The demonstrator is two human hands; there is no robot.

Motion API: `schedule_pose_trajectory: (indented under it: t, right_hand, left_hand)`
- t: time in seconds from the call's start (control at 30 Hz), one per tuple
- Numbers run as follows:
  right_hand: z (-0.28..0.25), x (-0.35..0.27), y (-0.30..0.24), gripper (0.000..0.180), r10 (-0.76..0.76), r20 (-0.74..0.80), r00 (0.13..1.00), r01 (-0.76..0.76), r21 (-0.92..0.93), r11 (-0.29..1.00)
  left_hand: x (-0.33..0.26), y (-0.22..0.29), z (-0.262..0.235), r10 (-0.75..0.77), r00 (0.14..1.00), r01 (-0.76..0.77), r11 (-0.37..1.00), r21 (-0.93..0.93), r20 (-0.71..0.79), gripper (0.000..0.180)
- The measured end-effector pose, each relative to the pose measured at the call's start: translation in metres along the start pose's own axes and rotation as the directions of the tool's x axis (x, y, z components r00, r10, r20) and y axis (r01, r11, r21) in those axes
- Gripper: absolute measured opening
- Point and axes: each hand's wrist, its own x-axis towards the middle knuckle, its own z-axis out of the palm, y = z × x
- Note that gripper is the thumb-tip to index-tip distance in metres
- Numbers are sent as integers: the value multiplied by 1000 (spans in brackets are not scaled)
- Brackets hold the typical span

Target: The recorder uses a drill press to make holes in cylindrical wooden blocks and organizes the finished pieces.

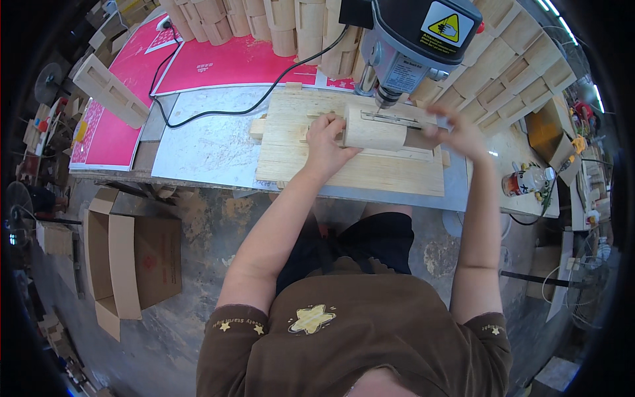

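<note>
Workshop bench [198,149] | curved wood block [374,129] on jig board [350,165] near back edge, under drill bit [385,100] | left hand [325,142] pressing block, right hand [456,129] gripping its end | no hole seen yet

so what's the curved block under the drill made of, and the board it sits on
The curved block looks like pale unfinished wood: matte, light tan, no gloss. The board looks like raw plywood or planks, with visible lengthwise grain and seams. The left hand steadies the block.
</note>
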Motion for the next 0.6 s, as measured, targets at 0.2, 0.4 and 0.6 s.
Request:
schedule_pose_trajectory:
  t: [0.2,0.4,0.6]
  right_hand:
    - [46,-62,4,28,122,32,992,-125,377,918]
    - [39,-96,-2,22,233,5,972,-194,572,797]
    - [68,-90,-36,21,129,40,991,-122,683,720]
  left_hand:
    - [-23,-5,-56,121,991,-122,992,19,61,44]
    - [-21,-23,-186,-309,947,289,714,-638,84,37]
    - [-29,-15,-276,-604,797,422,576,-701,-17,32]
